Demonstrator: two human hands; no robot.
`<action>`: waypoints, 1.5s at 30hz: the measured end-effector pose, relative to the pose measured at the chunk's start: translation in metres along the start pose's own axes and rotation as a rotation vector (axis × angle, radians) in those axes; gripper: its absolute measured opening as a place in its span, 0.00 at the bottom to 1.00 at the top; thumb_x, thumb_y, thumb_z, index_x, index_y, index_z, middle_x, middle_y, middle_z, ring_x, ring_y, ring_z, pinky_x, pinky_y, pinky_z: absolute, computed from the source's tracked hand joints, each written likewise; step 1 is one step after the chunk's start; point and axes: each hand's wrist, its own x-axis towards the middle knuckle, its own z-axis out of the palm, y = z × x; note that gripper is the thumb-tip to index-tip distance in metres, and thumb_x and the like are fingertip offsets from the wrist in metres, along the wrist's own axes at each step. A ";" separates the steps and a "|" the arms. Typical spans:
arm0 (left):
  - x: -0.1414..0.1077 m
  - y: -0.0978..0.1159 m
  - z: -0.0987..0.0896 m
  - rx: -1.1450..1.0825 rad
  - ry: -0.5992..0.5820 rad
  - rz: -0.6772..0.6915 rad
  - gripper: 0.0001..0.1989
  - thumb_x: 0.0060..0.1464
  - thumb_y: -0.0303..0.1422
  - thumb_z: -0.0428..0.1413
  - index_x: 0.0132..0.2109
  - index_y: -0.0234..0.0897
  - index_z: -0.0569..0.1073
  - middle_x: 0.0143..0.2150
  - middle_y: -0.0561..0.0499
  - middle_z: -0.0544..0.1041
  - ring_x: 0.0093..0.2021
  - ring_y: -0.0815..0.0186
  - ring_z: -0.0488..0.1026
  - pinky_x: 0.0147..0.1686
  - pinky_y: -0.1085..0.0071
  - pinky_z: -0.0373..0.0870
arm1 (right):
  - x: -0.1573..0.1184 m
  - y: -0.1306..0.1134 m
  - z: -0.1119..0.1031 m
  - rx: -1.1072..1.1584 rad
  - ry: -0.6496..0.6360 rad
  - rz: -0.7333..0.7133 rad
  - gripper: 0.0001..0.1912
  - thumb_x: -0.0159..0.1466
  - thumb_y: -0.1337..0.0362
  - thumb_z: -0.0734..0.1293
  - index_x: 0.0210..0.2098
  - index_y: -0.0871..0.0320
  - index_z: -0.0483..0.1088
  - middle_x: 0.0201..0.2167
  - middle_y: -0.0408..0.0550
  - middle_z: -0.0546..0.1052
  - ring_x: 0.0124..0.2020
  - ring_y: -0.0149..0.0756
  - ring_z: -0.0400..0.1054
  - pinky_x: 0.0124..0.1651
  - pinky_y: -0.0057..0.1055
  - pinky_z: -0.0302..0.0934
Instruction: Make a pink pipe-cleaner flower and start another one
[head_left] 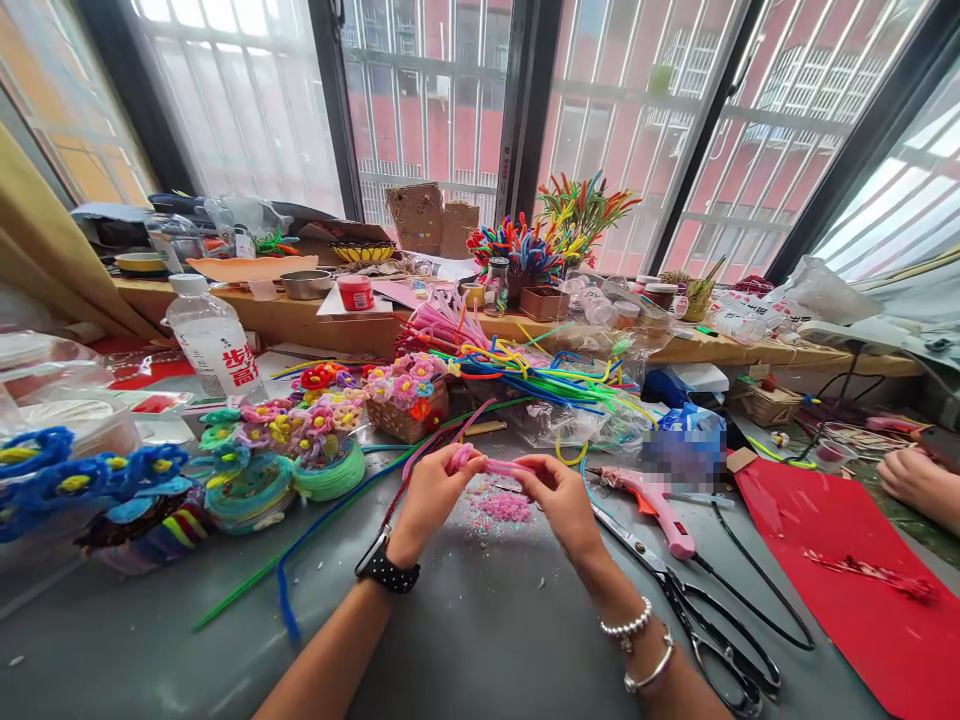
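Observation:
A pink pipe cleaner (504, 467) is stretched between my two hands, just above the table. My left hand (439, 497), with a dark dotted watch band at the wrist, pinches its left part, which looks bunched or looped. On the other end the thumb and fingers of my right hand (559, 500) are closed; two bracelets circle that wrist. Below the strand lies a small heap of pink bits (501, 506). Black-handled scissors (675, 590) and a pink glue gun (656, 505) lie to the right of my right hand.
Bundled pipe cleaners (540, 375) lie behind my hands. Pipe-cleaner flowers in small pots (330, 472) stand at left, near a plastic bottle (214, 335). Red sheets (847, 560) cover the right side. Another person's hand (919, 485) rests at the far right. A cluttered ledge (360, 325) runs below the windows.

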 end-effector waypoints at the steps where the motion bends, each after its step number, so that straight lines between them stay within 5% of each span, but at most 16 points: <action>1: 0.000 0.001 0.001 -0.022 -0.049 0.001 0.15 0.46 0.42 0.50 0.29 0.33 0.71 0.23 0.54 0.69 0.25 0.70 0.63 0.26 0.76 0.58 | 0.002 0.002 -0.001 0.112 0.035 0.077 0.11 0.51 0.59 0.66 0.30 0.60 0.70 0.23 0.45 0.72 0.23 0.30 0.64 0.27 0.27 0.61; 7: 0.003 -0.003 0.010 -0.226 -0.102 -0.105 0.18 0.50 0.44 0.43 0.36 0.32 0.65 0.30 0.51 0.70 0.20 0.73 0.60 0.22 0.75 0.58 | 0.007 0.006 -0.007 0.314 0.120 0.216 0.11 0.48 0.62 0.68 0.30 0.61 0.72 0.26 0.45 0.74 0.25 0.28 0.64 0.32 0.27 0.62; 11: 0.004 -0.004 0.011 -0.208 -0.145 -0.103 0.20 0.51 0.44 0.41 0.35 0.32 0.67 0.30 0.50 0.70 0.24 0.70 0.64 0.24 0.74 0.60 | 0.005 0.000 -0.006 0.231 -0.016 0.127 0.11 0.51 0.64 0.65 0.34 0.60 0.71 0.30 0.46 0.75 0.29 0.31 0.67 0.36 0.29 0.63; 16: 0.003 -0.001 0.006 0.042 -0.193 0.063 0.18 0.49 0.42 0.46 0.25 0.33 0.72 0.24 0.49 0.70 0.32 0.64 0.66 0.34 0.70 0.61 | -0.002 -0.009 -0.002 0.038 -0.183 -0.010 0.09 0.54 0.67 0.62 0.35 0.59 0.69 0.32 0.47 0.74 0.32 0.33 0.68 0.36 0.29 0.63; 21: 0.000 -0.002 0.007 -0.084 -0.276 0.047 0.13 0.46 0.38 0.51 0.33 0.32 0.72 0.32 0.47 0.74 0.34 0.64 0.69 0.35 0.70 0.63 | -0.006 -0.008 0.004 -0.031 -0.100 -0.053 0.08 0.54 0.67 0.62 0.35 0.59 0.64 0.29 0.46 0.72 0.30 0.32 0.67 0.34 0.29 0.63; 28: -0.002 -0.001 0.010 -0.238 -0.283 0.015 0.09 0.42 0.33 0.55 0.32 0.33 0.66 0.27 0.53 0.71 0.27 0.69 0.69 0.27 0.74 0.65 | -0.005 -0.005 0.006 -0.001 -0.079 -0.022 0.07 0.53 0.67 0.62 0.33 0.59 0.63 0.28 0.45 0.70 0.28 0.32 0.66 0.31 0.28 0.63; 34: -0.003 0.004 0.008 -0.325 -0.344 -0.002 0.10 0.44 0.34 0.54 0.34 0.33 0.68 0.29 0.50 0.74 0.31 0.66 0.71 0.32 0.71 0.66 | -0.005 -0.007 0.004 0.053 -0.129 -0.001 0.09 0.55 0.65 0.61 0.35 0.60 0.66 0.29 0.47 0.72 0.29 0.34 0.68 0.33 0.31 0.64; 45: -0.008 0.015 0.007 -0.169 -0.373 0.105 0.11 0.46 0.38 0.52 0.34 0.34 0.66 0.32 0.51 0.70 0.31 0.69 0.68 0.29 0.74 0.65 | -0.006 -0.007 0.004 -0.042 -0.081 -0.011 0.06 0.54 0.63 0.62 0.28 0.60 0.64 0.24 0.44 0.70 0.24 0.31 0.65 0.28 0.26 0.61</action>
